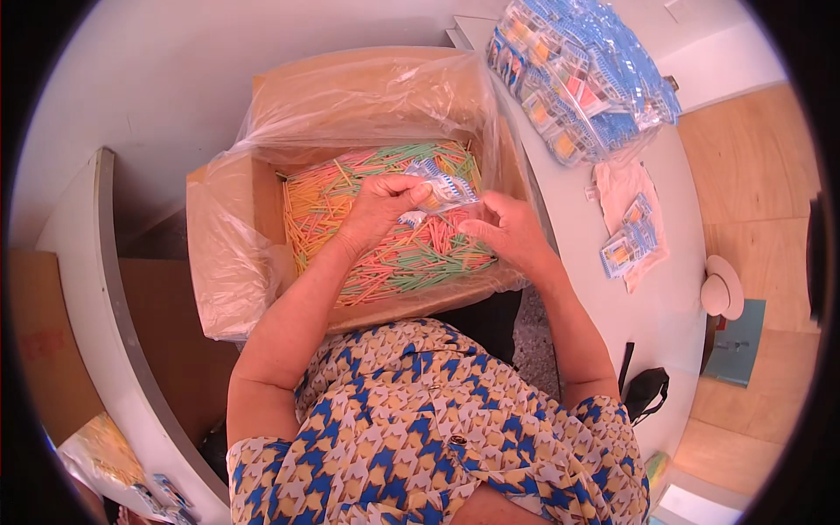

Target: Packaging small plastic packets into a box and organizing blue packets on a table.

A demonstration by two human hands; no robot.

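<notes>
Above an open cardboard box lined with clear plastic, both hands hold a small clear packet with blue-and-white print. My left hand pinches its left end between thumb and fingers. At its right end, my right hand is closed on the edge with the thumb and forefinger. Inside the box lies a thick layer of thin pastel sticks in pink, green, yellow and orange. Part of another blue-and-white packet shows just below the left fingers; whether it is held cannot be told.
On the white table to the right stands a large clear bag full of similar packets. Nearer, several packets lie on a pink cloth. A black pouch lies close to my right elbow. A white curved panel borders the left.
</notes>
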